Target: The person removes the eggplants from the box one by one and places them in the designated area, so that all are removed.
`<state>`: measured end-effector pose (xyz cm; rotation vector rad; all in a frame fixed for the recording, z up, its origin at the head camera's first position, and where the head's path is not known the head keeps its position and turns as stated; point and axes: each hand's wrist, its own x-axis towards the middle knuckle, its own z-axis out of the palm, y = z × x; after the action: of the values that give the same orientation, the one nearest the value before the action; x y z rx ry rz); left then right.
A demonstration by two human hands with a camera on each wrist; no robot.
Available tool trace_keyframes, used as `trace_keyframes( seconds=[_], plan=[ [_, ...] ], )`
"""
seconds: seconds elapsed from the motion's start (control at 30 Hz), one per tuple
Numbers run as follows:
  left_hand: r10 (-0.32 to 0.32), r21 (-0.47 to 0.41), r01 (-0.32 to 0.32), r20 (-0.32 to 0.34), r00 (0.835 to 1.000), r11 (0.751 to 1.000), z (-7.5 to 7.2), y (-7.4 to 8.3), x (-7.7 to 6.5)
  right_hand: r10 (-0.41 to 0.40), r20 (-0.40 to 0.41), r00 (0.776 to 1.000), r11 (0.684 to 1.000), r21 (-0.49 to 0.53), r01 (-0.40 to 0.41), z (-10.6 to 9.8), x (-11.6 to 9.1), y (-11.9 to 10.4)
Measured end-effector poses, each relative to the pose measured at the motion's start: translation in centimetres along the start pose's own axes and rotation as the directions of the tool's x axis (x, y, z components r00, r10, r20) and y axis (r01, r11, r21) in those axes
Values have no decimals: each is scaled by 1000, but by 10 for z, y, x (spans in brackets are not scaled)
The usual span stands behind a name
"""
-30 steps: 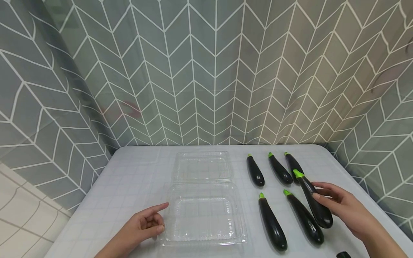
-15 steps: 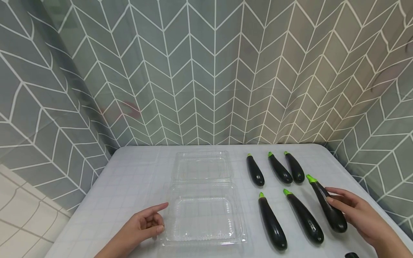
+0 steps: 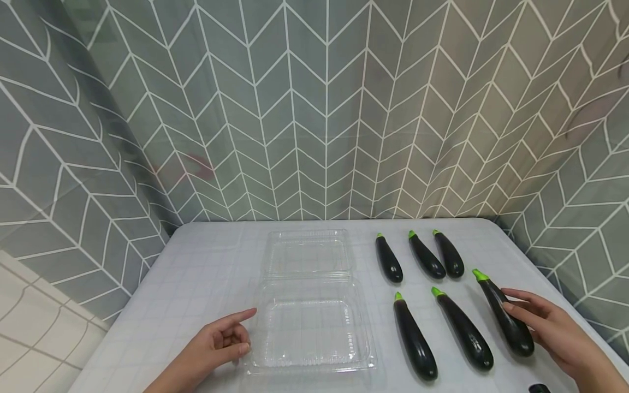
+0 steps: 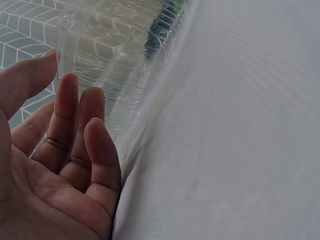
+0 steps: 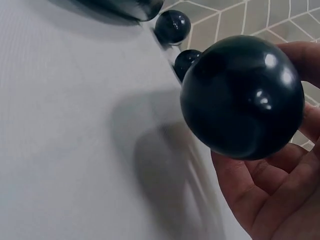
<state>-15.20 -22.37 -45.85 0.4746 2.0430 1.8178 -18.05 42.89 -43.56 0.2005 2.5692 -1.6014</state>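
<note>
My right hand (image 3: 555, 327) grips a glossy dark eggplant (image 3: 506, 319) with a bright green stem, thumb on its near side and fingers on the far side. In the right wrist view the rounded end of this eggplant (image 5: 242, 97) fills the middle, with a shadow cast on the table. My left hand (image 3: 211, 346) holds nothing. Its index finger points at the left edge of an open clear plastic clamshell container (image 3: 366, 349), and its other fingers are loosely bent. In the left wrist view the fingertips overlap the container's wall (image 4: 120, 65).
Two eggplants, one left (image 3: 415, 344) and one right (image 3: 464, 330), lie beside the container. Behind them are three more, at left (image 3: 388, 261), middle (image 3: 426, 256) and right (image 3: 449, 255). A white cloth covers the table (image 3: 206, 262). A patterned grey curtain (image 3: 314, 109) hangs behind.
My right hand has carried its eggplant to the right and nearer, away from the back right eggplant it overlapped. The left hand and container have stayed put.
</note>
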Motion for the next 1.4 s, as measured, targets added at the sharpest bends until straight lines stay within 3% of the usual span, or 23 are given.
trace_keyframes(
  seconds=[0.2,0.37,0.7,1.4],
  plan=[
    [14,-8,-14,0,1000,1000,1,1,-1,46,10,999,999,-17,-46,-1,3,4],
    [-13,13,13,-12,1000,1000,1,4,0,68,7,998,997,-41,-68,-1,6,4],
    [-39,15,40,-29,999,999,-1,3,0,21,1,1000,1000,17,-21,3,5,4],
    [-53,5,53,-31,998,999,1,4,-1,118,-31,993,960,-253,-122,7,9,0]
  ],
)
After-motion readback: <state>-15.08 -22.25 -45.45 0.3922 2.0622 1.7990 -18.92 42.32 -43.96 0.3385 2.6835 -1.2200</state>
